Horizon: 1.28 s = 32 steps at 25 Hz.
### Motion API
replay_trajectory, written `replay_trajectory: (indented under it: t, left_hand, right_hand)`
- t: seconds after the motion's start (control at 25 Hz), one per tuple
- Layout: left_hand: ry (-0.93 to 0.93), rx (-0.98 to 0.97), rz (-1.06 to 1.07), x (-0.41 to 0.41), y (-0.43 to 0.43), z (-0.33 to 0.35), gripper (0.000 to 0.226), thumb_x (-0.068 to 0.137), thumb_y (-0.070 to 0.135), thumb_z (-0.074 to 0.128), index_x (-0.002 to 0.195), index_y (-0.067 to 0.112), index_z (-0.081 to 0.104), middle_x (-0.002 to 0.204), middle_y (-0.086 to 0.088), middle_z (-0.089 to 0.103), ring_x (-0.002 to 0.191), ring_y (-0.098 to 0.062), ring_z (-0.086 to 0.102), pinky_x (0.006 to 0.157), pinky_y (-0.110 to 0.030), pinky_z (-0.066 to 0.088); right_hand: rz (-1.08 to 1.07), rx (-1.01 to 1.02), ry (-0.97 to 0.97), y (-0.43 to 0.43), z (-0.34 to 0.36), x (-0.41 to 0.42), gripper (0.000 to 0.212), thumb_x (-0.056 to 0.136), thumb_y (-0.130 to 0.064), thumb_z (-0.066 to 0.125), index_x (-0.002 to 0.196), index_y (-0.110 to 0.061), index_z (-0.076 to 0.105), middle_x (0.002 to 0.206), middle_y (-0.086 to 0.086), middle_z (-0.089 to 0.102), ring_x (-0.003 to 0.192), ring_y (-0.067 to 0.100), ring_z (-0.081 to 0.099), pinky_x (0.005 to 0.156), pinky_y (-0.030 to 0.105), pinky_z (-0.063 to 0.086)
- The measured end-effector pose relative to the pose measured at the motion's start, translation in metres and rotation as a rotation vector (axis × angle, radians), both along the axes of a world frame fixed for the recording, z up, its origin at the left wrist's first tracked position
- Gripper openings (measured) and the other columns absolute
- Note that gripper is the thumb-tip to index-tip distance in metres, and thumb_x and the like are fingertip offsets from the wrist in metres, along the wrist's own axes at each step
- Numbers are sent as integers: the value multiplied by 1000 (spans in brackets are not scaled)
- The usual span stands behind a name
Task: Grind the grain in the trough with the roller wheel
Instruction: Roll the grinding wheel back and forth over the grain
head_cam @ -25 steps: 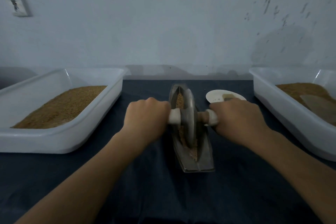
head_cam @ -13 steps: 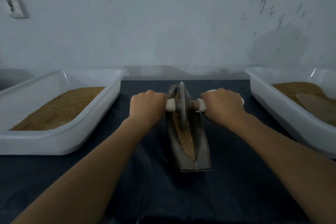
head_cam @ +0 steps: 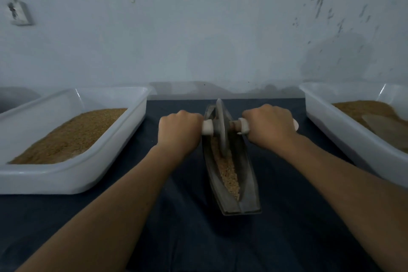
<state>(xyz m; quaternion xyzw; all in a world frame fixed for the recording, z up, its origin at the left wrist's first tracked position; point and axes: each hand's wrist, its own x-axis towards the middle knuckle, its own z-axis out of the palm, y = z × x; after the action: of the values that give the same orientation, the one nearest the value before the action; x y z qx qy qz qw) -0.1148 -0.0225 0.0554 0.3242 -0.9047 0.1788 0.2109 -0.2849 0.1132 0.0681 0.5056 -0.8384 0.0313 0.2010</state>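
The roller wheel (head_cam: pixel 221 134) stands upright on its edge in the far half of the narrow metal trough (head_cam: pixel 248 179), which lies lengthwise on the dark cloth (head_cam: pixel 198 238) in the middle of the table. The left hand (head_cam: pixel 180 130) is curled round the axle handle on the left of the wheel, and the right hand (head_cam: pixel 270 127) is curled round the handle on the right. The wheel sits directly between the two fists, with a white handle end showing beside each. Grain (head_cam: pixel 229 174) lies along the trough's groove, mostly near of the wheel. A white tub (head_cam: pixel 66 183) of grain sits at the left and another tub (head_cam: pixel 353 139) at the right, both well apart from the trough.
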Motion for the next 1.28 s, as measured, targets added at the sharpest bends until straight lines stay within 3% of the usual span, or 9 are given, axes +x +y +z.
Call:
replay_trajectory:
  t: [0.2, 0.36, 0.56, 0.68, 0.76, 0.88, 1.0, 1.16, 1.28]
  left_hand:
    - [-63, -95, -185, 44, 12, -5, 22, 76, 43, 65, 77, 34, 44, 60, 12, 26, 48, -14, 26, 48, -28, 24]
    - [-145, -104, -178, 54, 9, 4, 17, 72, 48, 61, 75, 38, 48, 60, 12, 36, 54, -16, 44, 49, -28, 30]
    - [-90, 36, 13, 11, -10, 2, 7, 87, 34, 58, 84, 27, 57, 70, 6, 42, 62, -21, 47, 57, -33, 36]
    - [-74, 73, 15, 15, -11, 0, 6, 87, 32, 58, 85, 27, 58, 70, 6, 44, 63, -20, 48, 57, -33, 36]
    - [-38, -46, -68, 34, 2, -10, 21, 82, 36, 64, 74, 28, 47, 62, 9, 37, 52, -17, 42, 49, -29, 30]
    - [-7, -172, -154, 61, 16, -16, 40, 64, 32, 77, 64, 29, 38, 49, 10, 35, 37, -14, 34, 44, -20, 16]
    - [4, -128, -51, 52, 15, -21, 39, 65, 30, 79, 64, 27, 40, 50, 9, 34, 39, -14, 28, 46, -21, 12]
    - [-27, -28, 22, 8, -10, 0, 7, 89, 28, 59, 83, 25, 56, 69, 4, 42, 60, -21, 42, 55, -33, 33]
    - [-56, -19, -8, 13, -6, 4, 6, 88, 31, 60, 83, 28, 57, 70, 6, 43, 61, -20, 43, 56, -33, 35]
  right_hand:
    - [118, -109, 120, 52, -24, 10, 34, 79, -36, 70, 71, -33, 38, 68, -7, 53, 60, 19, 51, 47, 27, 34]
    - [80, -169, 183, 69, -31, 16, 47, 66, -34, 80, 68, -36, 33, 55, -11, 37, 47, 8, 20, 47, 18, 15]
    - [14, -63, 59, 6, -9, 2, 27, 87, -33, 66, 79, -30, 41, 80, -7, 57, 74, 20, 59, 58, 32, 38]
    - [6, -14, 61, 2, -1, 3, 25, 86, -31, 67, 82, -30, 42, 84, -6, 58, 76, 19, 57, 61, 33, 41]
    - [88, -99, 166, 29, -16, 8, 41, 76, -30, 74, 73, -31, 33, 69, -10, 49, 60, 16, 48, 47, 25, 27]
    - [183, -239, 292, 63, -30, 17, 59, 56, -30, 82, 72, -34, 25, 57, -12, 27, 49, 17, 25, 50, 16, 7]
    - [106, -178, 276, 44, -28, 13, 56, 62, -28, 82, 67, -30, 27, 56, -11, 38, 48, 17, 34, 47, 19, 12]
    - [24, -62, 57, -2, -9, -4, 26, 88, -31, 68, 81, -29, 42, 80, -4, 57, 74, 21, 56, 60, 32, 33]
    - [29, -74, 26, 11, -12, -2, 28, 89, -33, 66, 77, -30, 40, 80, -6, 57, 74, 21, 58, 56, 30, 33]
